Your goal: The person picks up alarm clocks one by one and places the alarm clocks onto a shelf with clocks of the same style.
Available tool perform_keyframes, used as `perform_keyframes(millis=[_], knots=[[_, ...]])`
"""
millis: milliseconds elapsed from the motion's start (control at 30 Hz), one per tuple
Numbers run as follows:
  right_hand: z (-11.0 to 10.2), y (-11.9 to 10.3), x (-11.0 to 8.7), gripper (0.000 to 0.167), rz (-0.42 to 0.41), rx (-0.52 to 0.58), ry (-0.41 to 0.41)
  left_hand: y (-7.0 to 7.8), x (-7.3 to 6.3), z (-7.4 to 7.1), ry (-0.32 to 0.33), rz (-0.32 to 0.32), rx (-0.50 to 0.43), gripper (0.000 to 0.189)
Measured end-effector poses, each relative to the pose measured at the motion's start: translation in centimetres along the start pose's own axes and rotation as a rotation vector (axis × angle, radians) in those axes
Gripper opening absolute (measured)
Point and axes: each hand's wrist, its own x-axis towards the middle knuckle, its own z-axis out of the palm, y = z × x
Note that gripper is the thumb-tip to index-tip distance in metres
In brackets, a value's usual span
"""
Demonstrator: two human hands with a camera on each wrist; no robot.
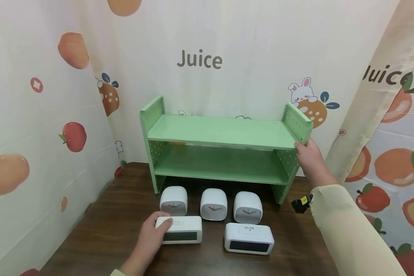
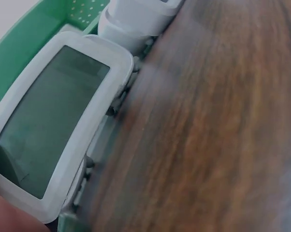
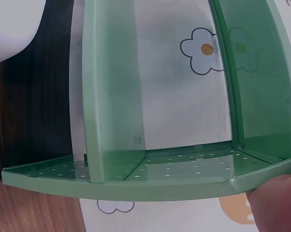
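My left hand grips the left end of a white digital clock, thumb on its top. Its dark, blank display shows large in the left wrist view. Whether that clock rests on the table is hard to tell. At the right end of a green two-tier shelf, my right hand holds the side panel, with the thumb in front near the upper board. In the right wrist view, part of that hand shows at the panel's edge. A second white digital clock stands to the right.
Three white rounded analog clocks, left, middle and right, stand in a row before the shelf. All are on a dark wooden table. A fruit-printed curtain hangs behind and at both sides.
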Motion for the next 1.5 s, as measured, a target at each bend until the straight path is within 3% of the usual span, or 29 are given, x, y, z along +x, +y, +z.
perform_keyframes(millis=[200,367,700,1067,1333,1500], knots=[[-0.1,0.2,0.1,0.055,0.006,-0.012,0.001,1.9,0.0,0.4,-0.007,0.005,-0.023,0.026],[-0.1,0.2,0.3,0.056,0.016,-0.006,0.012,4.5,0.1,0.8,-0.004,0.048,-0.055,0.026],[0.1,0.0,0.3,0.056,0.013,-0.013,0.013,11.4,0.3,1.4,-0.088,0.118,-0.081,0.026],[0.3,-0.2,0.7,0.056,0.003,-0.010,-0.009,19.1,1.9,1.4,-0.173,0.204,-0.130,0.029],[-0.1,-0.1,0.7,0.056,0.005,-0.007,-0.011,25.2,3.2,2.0,-0.161,0.250,-0.080,0.030],[-0.2,0.0,0.8,0.056,0.005,-0.010,-0.018,27.5,4.6,3.1,-0.155,0.269,-0.063,0.031]])
